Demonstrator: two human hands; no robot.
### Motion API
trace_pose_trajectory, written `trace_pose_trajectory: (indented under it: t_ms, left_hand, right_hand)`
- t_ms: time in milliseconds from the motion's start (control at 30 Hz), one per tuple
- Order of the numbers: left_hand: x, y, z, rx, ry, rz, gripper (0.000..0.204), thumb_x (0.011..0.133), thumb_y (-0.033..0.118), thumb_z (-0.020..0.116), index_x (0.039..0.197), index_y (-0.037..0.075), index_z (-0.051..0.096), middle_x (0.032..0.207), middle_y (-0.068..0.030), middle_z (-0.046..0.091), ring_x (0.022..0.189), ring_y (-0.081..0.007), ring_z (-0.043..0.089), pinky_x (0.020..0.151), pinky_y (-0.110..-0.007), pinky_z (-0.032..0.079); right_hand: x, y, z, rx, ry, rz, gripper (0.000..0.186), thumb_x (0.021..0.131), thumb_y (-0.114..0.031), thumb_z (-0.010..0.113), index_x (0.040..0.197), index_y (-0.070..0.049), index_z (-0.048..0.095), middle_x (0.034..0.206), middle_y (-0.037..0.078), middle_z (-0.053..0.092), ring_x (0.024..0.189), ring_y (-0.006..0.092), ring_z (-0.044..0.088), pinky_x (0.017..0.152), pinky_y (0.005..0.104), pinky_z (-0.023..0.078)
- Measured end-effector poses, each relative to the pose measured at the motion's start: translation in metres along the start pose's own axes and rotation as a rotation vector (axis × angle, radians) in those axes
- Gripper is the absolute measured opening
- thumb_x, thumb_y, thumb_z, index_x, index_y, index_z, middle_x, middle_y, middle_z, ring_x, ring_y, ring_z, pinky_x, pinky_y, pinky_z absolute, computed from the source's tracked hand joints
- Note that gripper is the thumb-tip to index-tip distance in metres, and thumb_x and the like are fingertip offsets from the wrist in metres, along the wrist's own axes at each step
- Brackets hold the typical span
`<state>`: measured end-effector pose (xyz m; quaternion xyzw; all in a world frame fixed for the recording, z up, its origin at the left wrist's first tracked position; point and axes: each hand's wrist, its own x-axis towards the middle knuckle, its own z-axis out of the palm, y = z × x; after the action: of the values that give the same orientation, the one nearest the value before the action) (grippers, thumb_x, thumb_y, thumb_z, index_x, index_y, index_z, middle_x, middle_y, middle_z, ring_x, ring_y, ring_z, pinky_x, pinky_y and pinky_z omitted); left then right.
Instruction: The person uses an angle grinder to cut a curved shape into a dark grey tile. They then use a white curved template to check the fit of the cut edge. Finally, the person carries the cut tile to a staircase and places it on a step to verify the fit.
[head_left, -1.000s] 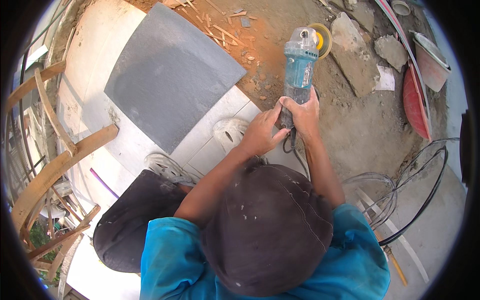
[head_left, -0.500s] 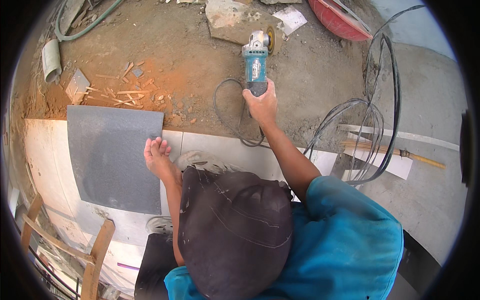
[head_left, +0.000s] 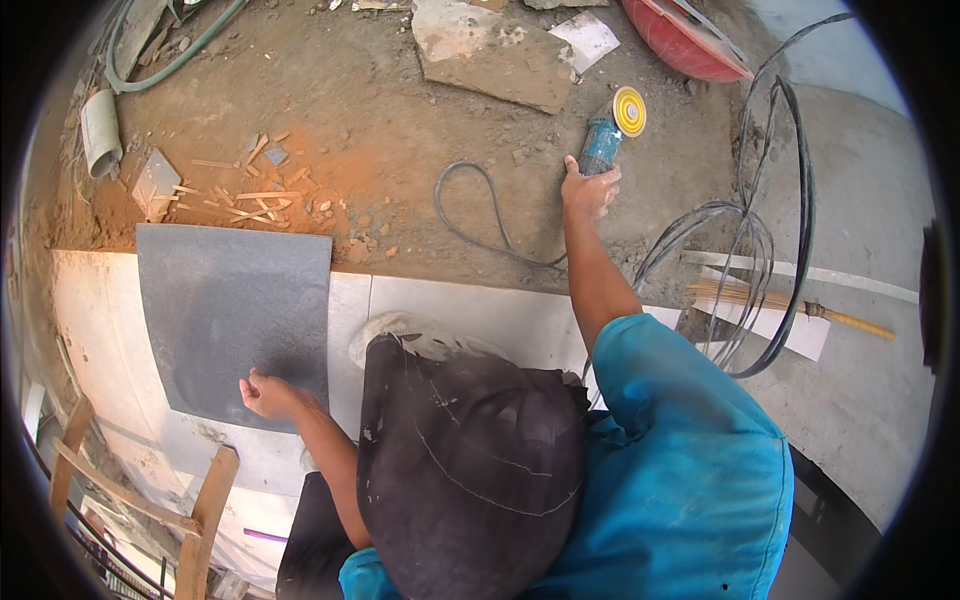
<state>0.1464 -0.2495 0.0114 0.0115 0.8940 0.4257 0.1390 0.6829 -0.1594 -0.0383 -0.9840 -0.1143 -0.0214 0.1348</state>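
Note:
In my right hand (head_left: 592, 190) is a teal angle grinder (head_left: 602, 145), gripped by its body and held out over the dirt at the right. Its yellow disc (head_left: 629, 111) faces up toward me. My left hand (head_left: 268, 393) is over the lower right part of a dark grey square tile (head_left: 235, 300), fingers curled together; whether anything small is between them cannot be made out. That tile lies on pale floor tiles (head_left: 95, 310). The grinder's black cord (head_left: 470, 235) loops over the ground left of my right forearm.
Wood slivers and orange rubble (head_left: 265, 200) lie beyond the tile, near a stone slab (head_left: 490, 60). Coiled black cable (head_left: 795, 200) hangs at right beside a stick broom (head_left: 770, 298). A red basin (head_left: 685, 40) stands far right; a wooden frame (head_left: 205, 520) stands lower left.
My right hand has carried the grinder to the right, turning its disc face up. My left hand has moved from the tile's right edge toward its lower right part, fingers curling closer.

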Motion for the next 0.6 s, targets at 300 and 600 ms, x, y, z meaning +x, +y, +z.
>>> trace_pose_trajectory:
  t_ms: [300,600]
  left_hand:
    - [0.051,-0.042,-0.064,0.58,0.134,-0.287,0.058,0.084,0.038,0.062,0.115,-0.012,0.065,0.12,-0.0357,0.057,0.108,-0.0436,0.061,0.093,-0.049,0.051]
    - [0.034,-0.042,-0.062,0.644,0.216,-0.388,0.065,0.087,0.045,0.062,0.132,-0.001,0.057,0.133,-0.027,0.051,0.124,-0.0404,0.053,0.104,-0.05,0.045]
  right_hand:
    - [-0.004,-0.011,-0.002,-0.036,-0.028,0.029,0.093,0.067,-0.05,0.087,0.135,-0.013,0.037,0.131,0.017,0.05,0.126,0.0367,0.048,0.096,0.058,0.044]
    - [-0.045,-0.032,-0.017,0.114,0.226,-0.597,0.073,0.079,-0.037,0.082,0.132,-0.003,0.045,0.121,0.015,0.055,0.11,0.032,0.053,0.096,0.0491,0.043]
